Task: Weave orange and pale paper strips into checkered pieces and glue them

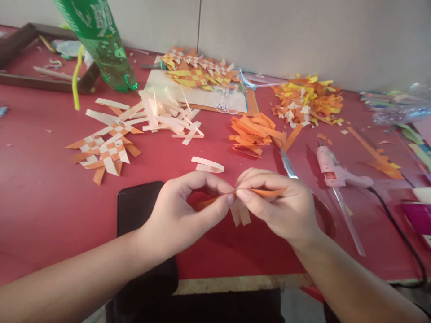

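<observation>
My left hand [191, 211] and my right hand [279, 204] meet above the front of the red table, thumbs and fingertips pinched together. Between them they grip orange paper strips [269, 193], with pale strip ends [239, 214] hanging below the fingers. The crossing of the strips is mostly covered by my fingertips. Just beyond my hands lies a folded white paper strip [208, 164]. Scissors [288, 163] lie beyond my right hand, partly under a pile of orange strips [252, 134]. A black phone [141, 206] sits under my left wrist.
Woven paper fish [107, 146] and white strips [171, 114] lie at the left. A green bottle [104, 49] stands behind them beside a wooden frame [33, 80]. More woven pieces [198, 69] and paper scraps [310, 101] are at the back. A corded glue gun [336, 168] lies right.
</observation>
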`<control>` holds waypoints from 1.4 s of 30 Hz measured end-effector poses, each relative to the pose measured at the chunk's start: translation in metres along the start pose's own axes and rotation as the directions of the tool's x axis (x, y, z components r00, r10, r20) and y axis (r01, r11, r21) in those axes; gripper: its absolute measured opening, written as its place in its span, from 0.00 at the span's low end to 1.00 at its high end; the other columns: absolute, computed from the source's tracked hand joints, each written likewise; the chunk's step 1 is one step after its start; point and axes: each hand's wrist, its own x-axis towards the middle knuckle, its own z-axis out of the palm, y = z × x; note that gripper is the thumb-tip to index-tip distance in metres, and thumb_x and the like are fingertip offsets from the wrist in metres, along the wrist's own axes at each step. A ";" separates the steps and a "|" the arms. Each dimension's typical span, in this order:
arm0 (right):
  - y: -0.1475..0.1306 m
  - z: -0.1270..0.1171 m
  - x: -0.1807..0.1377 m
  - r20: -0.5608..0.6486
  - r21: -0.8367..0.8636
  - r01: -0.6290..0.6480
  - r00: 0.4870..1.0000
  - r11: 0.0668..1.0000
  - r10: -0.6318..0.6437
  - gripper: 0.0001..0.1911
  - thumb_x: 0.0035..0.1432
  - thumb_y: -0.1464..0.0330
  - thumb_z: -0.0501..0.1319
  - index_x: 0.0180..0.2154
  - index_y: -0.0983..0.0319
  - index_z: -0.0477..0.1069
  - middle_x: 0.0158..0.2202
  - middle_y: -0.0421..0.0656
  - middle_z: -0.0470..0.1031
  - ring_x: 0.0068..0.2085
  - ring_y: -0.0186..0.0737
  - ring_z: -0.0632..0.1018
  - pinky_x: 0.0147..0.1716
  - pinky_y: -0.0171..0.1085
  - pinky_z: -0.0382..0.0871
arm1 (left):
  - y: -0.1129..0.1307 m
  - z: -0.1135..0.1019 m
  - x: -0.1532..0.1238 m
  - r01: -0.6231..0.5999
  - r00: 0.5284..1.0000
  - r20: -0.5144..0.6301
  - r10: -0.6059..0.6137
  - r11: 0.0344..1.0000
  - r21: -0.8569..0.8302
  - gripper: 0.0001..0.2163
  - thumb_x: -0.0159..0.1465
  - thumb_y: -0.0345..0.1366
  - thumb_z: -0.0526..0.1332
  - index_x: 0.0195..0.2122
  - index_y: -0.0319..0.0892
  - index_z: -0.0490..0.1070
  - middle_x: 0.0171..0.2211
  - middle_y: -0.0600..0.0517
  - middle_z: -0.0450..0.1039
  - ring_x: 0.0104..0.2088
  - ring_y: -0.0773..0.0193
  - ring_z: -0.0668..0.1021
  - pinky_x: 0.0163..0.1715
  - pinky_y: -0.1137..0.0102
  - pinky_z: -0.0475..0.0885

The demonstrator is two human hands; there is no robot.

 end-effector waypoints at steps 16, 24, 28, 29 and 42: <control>-0.002 0.003 0.000 0.017 0.051 -0.212 0.977 0.976 0.212 0.08 0.59 0.63 0.65 0.30 0.60 0.76 0.23 0.38 0.76 0.23 0.31 0.75 0.21 0.30 0.71 | 0.000 -0.002 0.008 0.133 0.987 -0.065 -0.148 0.972 -0.195 0.08 0.60 0.41 0.69 0.34 0.41 0.76 0.41 0.50 0.80 0.39 0.63 0.81 0.41 0.72 0.77; -0.006 0.000 0.003 0.049 0.046 -0.227 0.973 0.973 0.224 0.09 0.59 0.63 0.65 0.28 0.60 0.75 0.23 0.37 0.75 0.22 0.28 0.72 0.19 0.27 0.67 | -0.004 -0.003 0.007 0.137 0.989 -0.046 -0.140 0.988 -0.065 0.09 0.59 0.44 0.69 0.36 0.45 0.82 0.39 0.53 0.83 0.43 0.61 0.82 0.46 0.72 0.75; -0.007 -0.001 0.003 0.058 0.070 -0.272 0.962 0.960 0.268 0.10 0.58 0.62 0.65 0.28 0.60 0.76 0.22 0.38 0.74 0.20 0.28 0.70 0.18 0.28 0.66 | -0.003 -0.003 0.008 0.141 0.988 -0.063 -0.144 0.989 -0.051 0.09 0.59 0.45 0.69 0.35 0.46 0.82 0.38 0.53 0.83 0.41 0.61 0.82 0.45 0.72 0.76; -0.007 -0.002 0.003 0.062 0.076 -0.277 0.960 0.958 0.273 0.10 0.58 0.62 0.65 0.28 0.60 0.76 0.22 0.37 0.73 0.20 0.28 0.70 0.18 0.28 0.66 | -0.002 -0.003 0.007 0.141 0.988 -0.058 -0.144 0.989 -0.049 0.09 0.59 0.44 0.69 0.35 0.45 0.82 0.38 0.53 0.83 0.41 0.61 0.82 0.44 0.72 0.76; -0.009 -0.001 0.003 0.081 0.095 -0.335 0.941 0.937 0.328 0.08 0.54 0.66 0.68 0.27 0.60 0.73 0.22 0.36 0.72 0.22 0.27 0.70 0.20 0.27 0.65 | -0.002 -0.002 0.007 0.092 0.992 -0.077 -0.099 0.992 -0.089 0.06 0.59 0.41 0.70 0.33 0.45 0.81 0.37 0.55 0.83 0.39 0.65 0.82 0.42 0.76 0.75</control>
